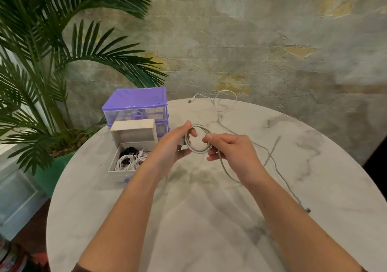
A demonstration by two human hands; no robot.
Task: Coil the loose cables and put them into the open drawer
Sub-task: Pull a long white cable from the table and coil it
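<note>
Two hands at centre frame, both closed on one grey cable coil [198, 138]: left hand [174, 144] curled round the coil's left side, thumb across the loops, fingers wrapped under; right hand [228, 148] pinching the right side between thumb and forefinger. Round, thin, several loops stacked, held just above the table [209, 219]. Uncoiled tail [272, 160] hanging below the right hand, then trailing right across the tabletop to a plug near the right edge. Left of the hands, open drawer [119, 171], pale boxy plastic, holding white coiled cables [127, 161] and a black one [129, 151]. Behind the drawer, purple organizer [136, 106] with clear fronts and a glossy lid. Upper centre, loose white cable [222, 104] lying in slack curves at the table's far edge. Tabletop round, smooth, marbled grey-white. Upper left, palm plant [52, 52] in a green pot. Beyond, a rough mottled wall [251, 31].
</note>
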